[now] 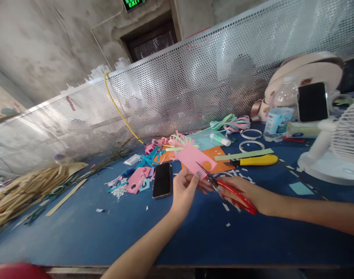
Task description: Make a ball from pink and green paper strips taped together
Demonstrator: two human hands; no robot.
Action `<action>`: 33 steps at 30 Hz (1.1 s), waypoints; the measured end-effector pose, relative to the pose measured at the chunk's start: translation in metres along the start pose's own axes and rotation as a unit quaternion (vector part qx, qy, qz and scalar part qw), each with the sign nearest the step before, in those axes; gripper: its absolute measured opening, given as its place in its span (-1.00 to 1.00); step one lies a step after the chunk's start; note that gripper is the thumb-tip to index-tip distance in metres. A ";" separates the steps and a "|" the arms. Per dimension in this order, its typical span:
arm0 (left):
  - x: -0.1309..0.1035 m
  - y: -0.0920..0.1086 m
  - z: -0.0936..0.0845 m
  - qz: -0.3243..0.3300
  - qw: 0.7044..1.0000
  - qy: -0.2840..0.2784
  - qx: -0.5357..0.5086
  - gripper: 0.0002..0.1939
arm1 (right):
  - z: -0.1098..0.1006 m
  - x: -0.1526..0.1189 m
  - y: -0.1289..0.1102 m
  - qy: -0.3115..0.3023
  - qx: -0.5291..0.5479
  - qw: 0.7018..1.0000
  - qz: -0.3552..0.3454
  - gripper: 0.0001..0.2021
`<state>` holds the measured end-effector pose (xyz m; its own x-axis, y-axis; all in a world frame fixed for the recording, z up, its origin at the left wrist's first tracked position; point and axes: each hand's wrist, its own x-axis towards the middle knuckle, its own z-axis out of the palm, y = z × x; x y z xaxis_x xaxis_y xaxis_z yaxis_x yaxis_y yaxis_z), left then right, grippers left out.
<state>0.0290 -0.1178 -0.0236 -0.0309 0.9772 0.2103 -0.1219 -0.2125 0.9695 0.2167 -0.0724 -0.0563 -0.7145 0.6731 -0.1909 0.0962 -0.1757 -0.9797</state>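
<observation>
My left hand (184,188) pinches the lower edge of a piece of pink paper (191,157), which has a round hole near its right end. In my right hand (243,190) is a pair of scissors (237,199) with red handles, its fingers wrapped round them. The dark blades lie at the paper's lower right part, close to my left fingertips. Whether the blades are biting into the paper I cannot tell. Behind it are looped pink and pale green paper strips (179,141) and a sheet of orange paper (220,155).
A black phone (162,180) lies left of my hands, beside pink paper scraps (138,180). To the right are a yellow-handled cutter (258,160), a glue stick (220,139), a water bottle (278,116) and a white fan (330,151). Wooden sticks (31,186) are piled far left.
</observation>
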 end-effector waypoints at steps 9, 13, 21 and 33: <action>0.000 0.000 -0.001 -0.003 1.000 -0.008 -0.004 -0.70 | 0.001 -0.013 -0.011 -0.037 -0.084 0.994 -0.054 -0.61; -0.001 0.001 -0.001 -0.008 1.000 -0.011 -0.003 -0.70 | -0.001 -0.012 -0.008 -0.036 -0.084 0.993 -0.070 -0.60; -0.001 0.000 -0.001 -0.025 0.999 -0.025 0.005 -0.69 | -0.002 -0.005 -0.002 -0.015 -0.076 0.995 -0.063 -0.58; 0.000 0.000 -0.001 -0.033 0.999 -0.011 0.031 -0.61 | -0.004 0.007 0.008 0.005 -0.022 0.999 -0.025 -0.57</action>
<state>0.0280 -0.1177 -0.0234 -0.0040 0.9890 0.1480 -0.0610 -0.1479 0.9871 0.2148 -0.0665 -0.0658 -0.7122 0.6873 -0.1428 0.0910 -0.1113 -0.9896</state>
